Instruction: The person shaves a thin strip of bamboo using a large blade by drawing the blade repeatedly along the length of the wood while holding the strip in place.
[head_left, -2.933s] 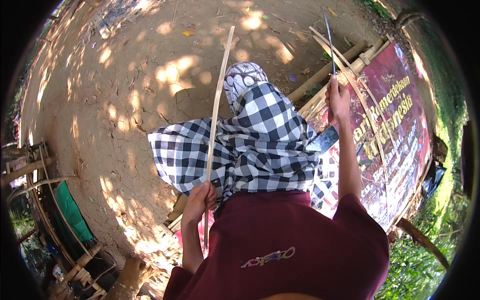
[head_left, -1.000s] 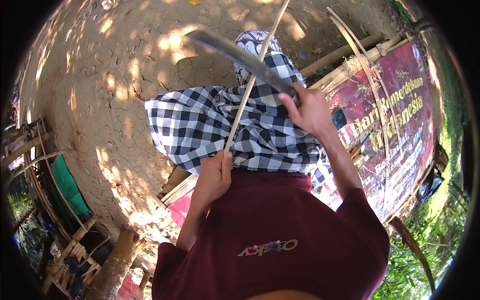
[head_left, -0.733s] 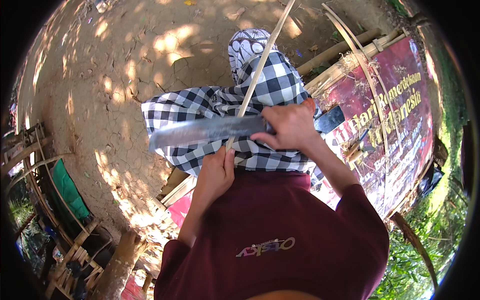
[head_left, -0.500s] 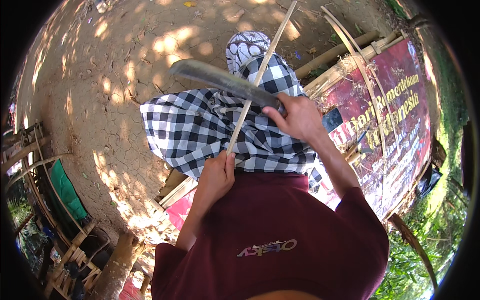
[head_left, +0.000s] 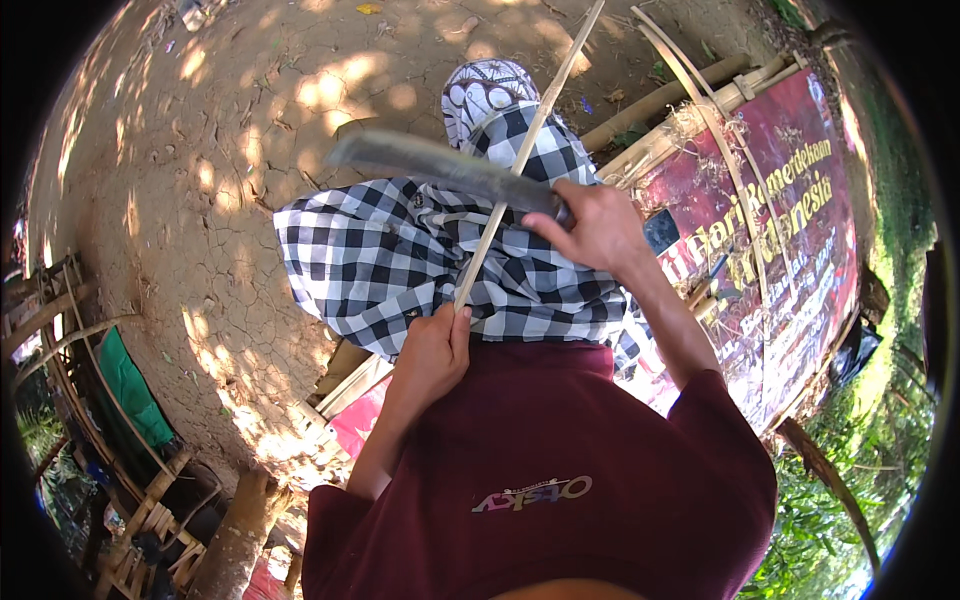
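My left hand (head_left: pixel 433 347) is closed around the near end of a long, thin bamboo strip (head_left: pixel 532 137), just in front of my shirt. The strip slants away to the upper right, over my lap in black-and-white checked cloth (head_left: pixel 370 255). A machete (head_left: pixel 440 168) with a broad dark blade is gripped in my right hand (head_left: pixel 590 232), its tip pointing left. The blade crosses over the strip about midway along. Slight blur softens the blade's tip. My fingers hide most of the machete's handle.
A maroon printed banner (head_left: pixel 780 230) lies at my right, with bamboo shavings, split strips (head_left: pixel 700 100) and a small dark object (head_left: pixel 660 231) on it. Bamboo poles (head_left: pixel 670 100) edge it. Cracked earth (head_left: pixel 220 130) spreads ahead and left; a log (head_left: pixel 235 535) stands lower left.
The machete blade has shifted slightly down and left at its tip, still across the strip. My left hand stays on the strip's near end; the whole view has moved slightly.
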